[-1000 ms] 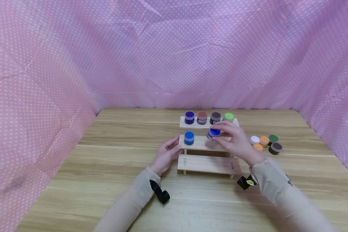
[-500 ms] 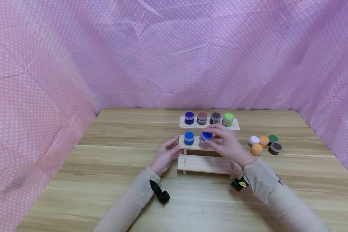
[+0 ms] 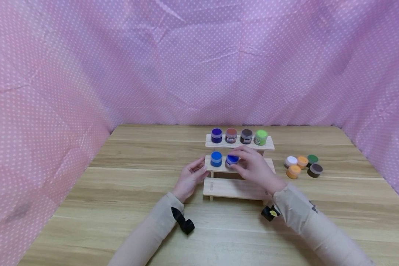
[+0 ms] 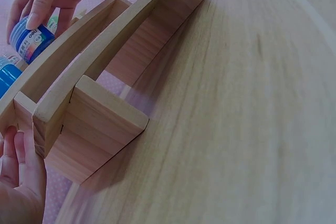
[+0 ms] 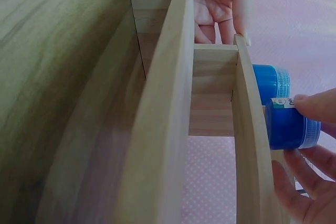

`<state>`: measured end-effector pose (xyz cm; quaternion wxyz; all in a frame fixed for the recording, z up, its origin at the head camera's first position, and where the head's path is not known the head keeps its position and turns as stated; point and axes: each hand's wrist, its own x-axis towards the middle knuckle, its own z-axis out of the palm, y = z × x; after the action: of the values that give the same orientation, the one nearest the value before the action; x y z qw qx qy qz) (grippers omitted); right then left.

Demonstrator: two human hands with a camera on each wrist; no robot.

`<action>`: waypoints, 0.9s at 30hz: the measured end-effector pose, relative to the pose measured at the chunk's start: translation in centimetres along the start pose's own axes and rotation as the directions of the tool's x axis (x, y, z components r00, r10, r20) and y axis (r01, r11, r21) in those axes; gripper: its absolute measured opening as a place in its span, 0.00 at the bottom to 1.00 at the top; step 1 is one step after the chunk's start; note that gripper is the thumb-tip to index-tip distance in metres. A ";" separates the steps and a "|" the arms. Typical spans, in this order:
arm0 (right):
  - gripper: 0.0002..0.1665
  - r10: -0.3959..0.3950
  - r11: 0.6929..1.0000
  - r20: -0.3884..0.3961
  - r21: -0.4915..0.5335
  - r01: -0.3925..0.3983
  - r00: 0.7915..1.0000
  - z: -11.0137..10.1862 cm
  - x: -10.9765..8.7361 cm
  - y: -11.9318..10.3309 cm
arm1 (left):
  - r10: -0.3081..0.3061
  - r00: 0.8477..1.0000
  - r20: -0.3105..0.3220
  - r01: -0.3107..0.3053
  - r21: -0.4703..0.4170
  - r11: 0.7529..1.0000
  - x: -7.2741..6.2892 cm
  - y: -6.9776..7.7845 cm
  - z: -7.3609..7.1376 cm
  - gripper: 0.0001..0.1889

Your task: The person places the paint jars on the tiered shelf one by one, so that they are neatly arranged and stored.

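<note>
My right hand (image 3: 257,169) pinches a dark blue paint jar (image 3: 232,161) between thumb and fingers, upright on the middle tier of a stepped wooden rack (image 3: 234,187). Beside it on the left stands a lighter blue paint jar (image 3: 216,159), with a narrow gap between the two. In the right wrist view the dark blue jar's base is right at the board, and the thumb lies on its label. My left hand (image 3: 190,178) holds the left end of the middle tier, thumb in front and fingers behind.
Purple (image 3: 216,135), red-brown (image 3: 231,135), dark brown (image 3: 246,136) and light green (image 3: 261,137) jars line the top tier. Right of the rack, a cluster includes white (image 3: 290,162), orange (image 3: 293,171), green (image 3: 313,160) and dark brown (image 3: 315,170) jars. Pink dotted cloth hangs behind the table.
My right hand has carried the dark blue jar leftward and down onto the middle tier, closer to the lighter blue one. My left hand has stayed at the rack's end.
</note>
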<state>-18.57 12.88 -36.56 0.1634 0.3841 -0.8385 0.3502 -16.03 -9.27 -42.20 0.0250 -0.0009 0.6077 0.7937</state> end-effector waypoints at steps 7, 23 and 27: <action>0.20 0.013 0.999 0.009 -0.037 -0.013 1.000 0.2 0.0 -0.2 | -0.001 1.000 0.003 0.001 0.000 1.000 0.0 -0.2 -0.1 0.24; 0.19 0.061 0.996 0.047 -0.066 -0.058 0.997 0.2 0.1 -0.1 | 0.083 0.994 0.070 -0.083 -0.008 0.997 -0.2 -0.5 -0.4 0.24; 0.19 0.065 0.996 0.050 -0.064 -0.061 0.997 0.2 0.2 -0.1 | 0.026 0.999 0.028 -0.026 0.010 1.000 0.0 -0.4 -0.3 0.23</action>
<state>-18.66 12.55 -36.57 0.1422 0.3612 -0.8646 0.3189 -16.02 -9.44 -42.69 0.0231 0.0180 0.6113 0.7909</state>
